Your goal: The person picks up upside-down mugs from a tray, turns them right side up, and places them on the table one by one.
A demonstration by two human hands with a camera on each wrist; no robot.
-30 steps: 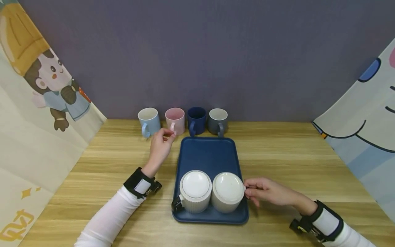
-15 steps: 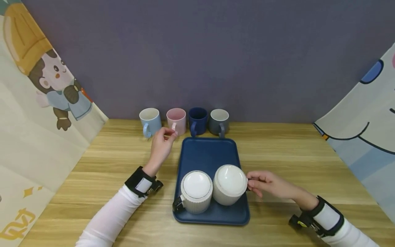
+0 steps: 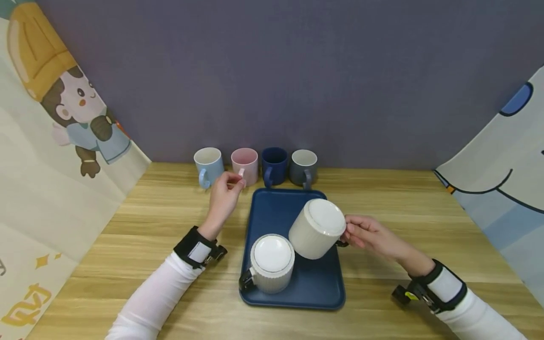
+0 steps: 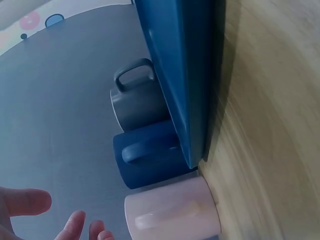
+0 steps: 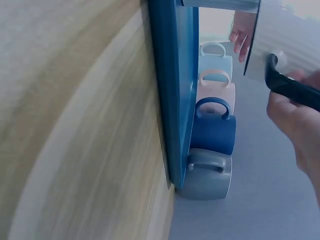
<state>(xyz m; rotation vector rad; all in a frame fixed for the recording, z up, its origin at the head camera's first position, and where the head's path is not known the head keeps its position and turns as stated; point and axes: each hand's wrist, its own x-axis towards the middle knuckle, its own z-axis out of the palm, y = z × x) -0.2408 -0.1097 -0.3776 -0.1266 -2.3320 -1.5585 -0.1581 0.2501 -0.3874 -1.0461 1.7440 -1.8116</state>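
My right hand [image 3: 378, 238] grips the black handle [image 5: 292, 90] of a cream ribbed mug [image 3: 313, 236]. That mug is upside down, tilted and raised over the blue tray [image 3: 316, 290]. A second cream mug [image 3: 272, 271] stands upside down on the tray's near left, its black handle pointing left. My left hand [image 3: 224, 196] hovers before the pink mug [image 3: 250, 172], thumb and fingers apart with nothing between them in the left wrist view. Upright beside the pink mug are a light blue mug [image 3: 211, 167], a navy mug [image 3: 278, 165] and a grey mug [image 3: 306, 167].
The tray lies on a wooden table [image 3: 395, 198], its far edge close to the row of small mugs. A dark grey wall [image 3: 276, 71] rises directly behind that row. Printed cloths [image 3: 42, 189] hang at both sides.
The right hand has lifted the cream mug off the tray's near right and moved it away from me, tilting it. The left hand has barely moved.
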